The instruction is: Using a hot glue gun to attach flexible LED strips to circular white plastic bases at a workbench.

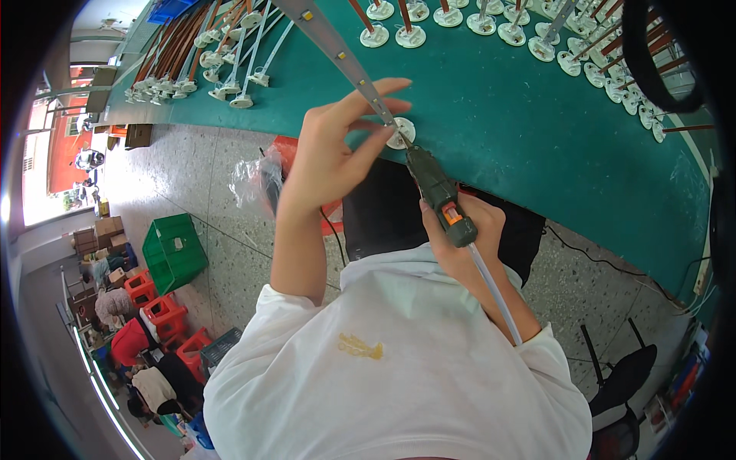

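Note:
A metal LED strip stands on a round white base at the near edge of the green table. My left hand is beside the strip's lower end, its fingers stretched past it and the thumb apart, close to the base. I cannot make out a firm grip there. In my right hand is a dark green hot glue gun, gripped from below, with its nozzle at the foot of the strip. A long whitish glue stick trails out of the gun's back end.
Rows of white round bases with upright strips fill the table's far right. More strips with bases lie heaped at the far left. On the floor to the left are a green crate and red stools. A black chair stands at right.

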The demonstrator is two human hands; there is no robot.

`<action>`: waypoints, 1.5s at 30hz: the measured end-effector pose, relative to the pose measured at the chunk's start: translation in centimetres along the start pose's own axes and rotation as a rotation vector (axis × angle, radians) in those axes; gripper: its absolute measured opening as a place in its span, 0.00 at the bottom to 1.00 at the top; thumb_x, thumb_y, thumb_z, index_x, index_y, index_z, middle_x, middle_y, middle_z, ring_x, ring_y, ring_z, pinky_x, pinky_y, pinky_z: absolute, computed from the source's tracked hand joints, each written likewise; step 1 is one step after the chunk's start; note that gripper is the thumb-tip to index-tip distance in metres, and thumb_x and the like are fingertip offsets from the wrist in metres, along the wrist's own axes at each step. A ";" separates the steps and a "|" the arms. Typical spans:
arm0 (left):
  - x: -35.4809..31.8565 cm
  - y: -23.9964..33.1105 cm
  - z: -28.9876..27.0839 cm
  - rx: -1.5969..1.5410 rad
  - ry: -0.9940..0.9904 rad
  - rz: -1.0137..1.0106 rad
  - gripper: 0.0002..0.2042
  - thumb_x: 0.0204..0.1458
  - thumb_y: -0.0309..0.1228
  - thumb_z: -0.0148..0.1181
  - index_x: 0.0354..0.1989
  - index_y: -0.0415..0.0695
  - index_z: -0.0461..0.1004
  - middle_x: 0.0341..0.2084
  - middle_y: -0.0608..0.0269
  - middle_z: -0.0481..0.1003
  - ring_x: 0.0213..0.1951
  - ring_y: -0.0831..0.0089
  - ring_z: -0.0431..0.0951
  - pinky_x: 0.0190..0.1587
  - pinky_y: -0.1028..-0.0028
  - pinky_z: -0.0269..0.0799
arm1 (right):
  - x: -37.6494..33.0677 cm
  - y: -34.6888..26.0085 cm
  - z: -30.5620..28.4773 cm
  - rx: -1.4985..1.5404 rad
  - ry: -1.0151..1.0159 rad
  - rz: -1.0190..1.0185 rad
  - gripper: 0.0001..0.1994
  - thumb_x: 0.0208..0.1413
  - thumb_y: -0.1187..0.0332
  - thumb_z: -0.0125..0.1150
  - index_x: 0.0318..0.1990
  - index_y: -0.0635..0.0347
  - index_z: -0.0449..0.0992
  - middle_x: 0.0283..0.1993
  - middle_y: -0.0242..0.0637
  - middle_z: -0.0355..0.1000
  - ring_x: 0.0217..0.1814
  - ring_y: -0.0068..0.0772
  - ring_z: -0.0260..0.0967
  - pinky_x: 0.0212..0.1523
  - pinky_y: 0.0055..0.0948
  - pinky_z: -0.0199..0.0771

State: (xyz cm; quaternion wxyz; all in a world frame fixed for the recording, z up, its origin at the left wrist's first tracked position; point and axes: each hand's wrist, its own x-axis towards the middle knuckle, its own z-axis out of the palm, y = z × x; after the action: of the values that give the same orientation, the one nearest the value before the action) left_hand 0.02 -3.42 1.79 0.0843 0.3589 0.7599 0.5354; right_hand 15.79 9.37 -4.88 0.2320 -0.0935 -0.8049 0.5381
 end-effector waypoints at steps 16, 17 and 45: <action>-0.8 -1.2 0.4 0.251 0.177 0.113 0.06 0.46 0.17 0.67 0.34 0.33 0.81 0.26 0.59 0.82 0.29 0.77 0.82 0.35 0.80 0.75 | -0.4 -1.2 -1.1 0.028 -0.078 0.050 0.07 0.44 0.74 0.68 0.24 0.62 0.73 0.20 0.41 0.70 0.21 0.46 0.70 0.24 0.36 0.68; -1.0 -1.3 0.6 0.251 0.176 0.110 0.06 0.46 0.17 0.67 0.34 0.33 0.81 0.26 0.59 0.82 0.29 0.77 0.82 0.35 0.80 0.75 | -0.3 -1.3 -1.2 0.032 -0.046 0.036 0.07 0.44 0.75 0.68 0.24 0.62 0.73 0.20 0.41 0.70 0.21 0.46 0.70 0.23 0.36 0.68; -0.4 -0.9 1.4 0.305 0.284 0.031 0.05 0.44 0.19 0.67 0.30 0.38 0.81 0.19 0.60 0.80 0.24 0.76 0.82 0.27 0.81 0.72 | 0.8 0.2 0.3 -0.056 -0.017 -0.070 0.04 0.47 0.76 0.68 0.26 0.66 0.77 0.18 0.40 0.71 0.17 0.35 0.71 0.20 0.28 0.66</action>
State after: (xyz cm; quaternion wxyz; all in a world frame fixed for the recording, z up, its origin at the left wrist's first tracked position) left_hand 0.62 -2.73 0.30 -0.0873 0.2999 0.8309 0.4605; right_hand 14.96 9.54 -4.92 0.2410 -0.0672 -0.8245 0.5076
